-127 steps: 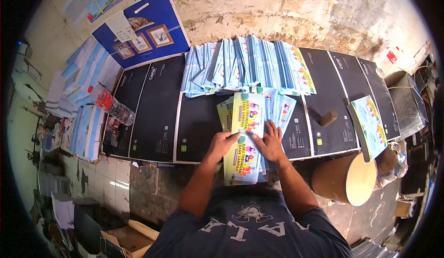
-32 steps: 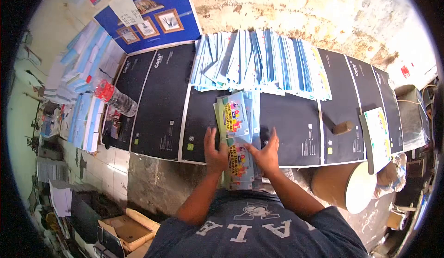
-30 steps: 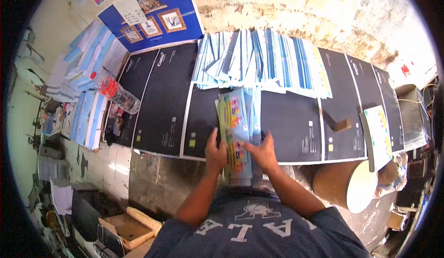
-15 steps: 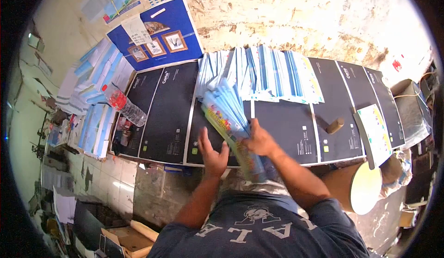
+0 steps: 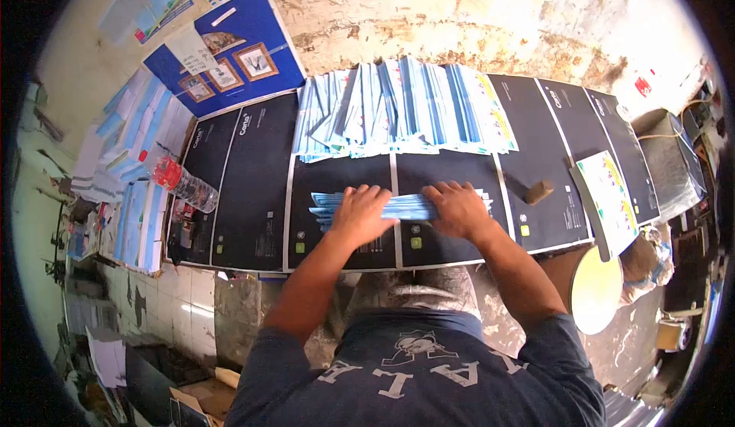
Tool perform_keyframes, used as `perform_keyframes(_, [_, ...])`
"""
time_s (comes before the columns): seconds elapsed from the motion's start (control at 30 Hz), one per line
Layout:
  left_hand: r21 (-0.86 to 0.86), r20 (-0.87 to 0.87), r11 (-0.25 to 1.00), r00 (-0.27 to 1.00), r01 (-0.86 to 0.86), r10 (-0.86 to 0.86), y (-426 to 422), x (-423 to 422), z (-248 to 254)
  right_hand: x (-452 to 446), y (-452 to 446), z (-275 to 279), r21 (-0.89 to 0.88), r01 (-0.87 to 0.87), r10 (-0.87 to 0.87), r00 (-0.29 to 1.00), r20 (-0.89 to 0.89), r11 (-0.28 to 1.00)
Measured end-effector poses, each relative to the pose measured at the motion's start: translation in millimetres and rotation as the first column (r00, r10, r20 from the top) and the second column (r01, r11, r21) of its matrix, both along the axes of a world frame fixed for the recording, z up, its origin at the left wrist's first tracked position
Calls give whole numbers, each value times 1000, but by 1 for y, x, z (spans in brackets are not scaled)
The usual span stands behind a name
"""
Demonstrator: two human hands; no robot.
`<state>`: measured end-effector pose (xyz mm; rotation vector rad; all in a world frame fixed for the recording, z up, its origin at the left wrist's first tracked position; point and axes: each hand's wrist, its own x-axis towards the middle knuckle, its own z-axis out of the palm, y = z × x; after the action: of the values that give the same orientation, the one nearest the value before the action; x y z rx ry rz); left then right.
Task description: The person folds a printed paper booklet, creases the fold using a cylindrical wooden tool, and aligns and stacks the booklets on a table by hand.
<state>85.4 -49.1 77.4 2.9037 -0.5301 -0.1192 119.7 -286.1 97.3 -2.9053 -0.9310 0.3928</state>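
A bundle of thin blue-and-white booklets [image 5: 414, 207] lies lengthwise on the black-topped table [image 5: 344, 173], near its front edge. My left hand [image 5: 358, 217] grips the left part, fingers over the far side and thumb stretched along the near side. Over the right part, my right hand [image 5: 461, 211] is wrapped with its fingers bent. The undersides of both hands are hidden. Just beyond the bundle, a long overlapping row of similar booklets [image 5: 375, 117] leans along the back of the table.
To the right are a wooden block [image 5: 539, 192] and a colourful printed stack [image 5: 607, 197] at the table's edge. On the left stand a plastic bottle [image 5: 184, 185], paper piles [image 5: 142, 224] and a blue picture board [image 5: 230, 52]. A round stool [image 5: 599, 291] is below right.
The booklet bundle, slanted in my right hand before, now lies crosswise on the table. My left hand, open and apart from it earlier, has closed over its left part. The camera view has shifted.
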Motion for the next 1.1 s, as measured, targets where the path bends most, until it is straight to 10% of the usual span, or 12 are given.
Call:
perform_keyframes(0.1, [-14,-127,1000,992,4,-6,-5,3,15,0,-12,9,59,32,-33,999,14,998])
perform_keyframes(0.2, [-94,304,986,947,135,-101,-13,-19,6,-30,-13,-6,59,-54,34,952,304,997])
perform_keyframes(0.5, [-86,-46,995,998,42,-46,-16,-22,19,-37,-7,5,90,118,-118,993,-1,989])
perform_keyframes(0.57, [-42,233,996,970,79,-68,-21,-25,-4,-41,-10,-28,79,27,-54,931,361,997])
perform_keyframes(0.6, [10,54,998,997,61,-61,-18,-23,-6,-40,-11,-17,38,45,-50,985,163,998])
perform_keyframes(0.7, [-8,103,998,993,60,-59,-19,-27,-8,-56,-4,14,274,-5,-80,952,295,962])
perform_keyframes(0.77, [-9,120,996,989,86,-85,-16,-35,-9,-56,1,-48,-50,-60,77,871,485,997])
perform_keyframes(0.83, [-4,91,998,994,65,-64,-19,-27,-7,-54,2,-16,57,-56,45,983,177,997])
perform_keyframes(0.9, [-91,251,989,963,120,-94,-19,-27,-5,-41,-7,-17,131,-69,31,961,275,989])
perform_keyframes(0.97, [-123,-7,992,1000,22,-23,-18,-24,-1,-28,-12,-5,145,15,-21,999,41,989])
perform_keyframes(1.1, [-119,8,993,1000,-15,16,-21,-22,-2,-26,-13,-25,267,29,-54,995,88,963])
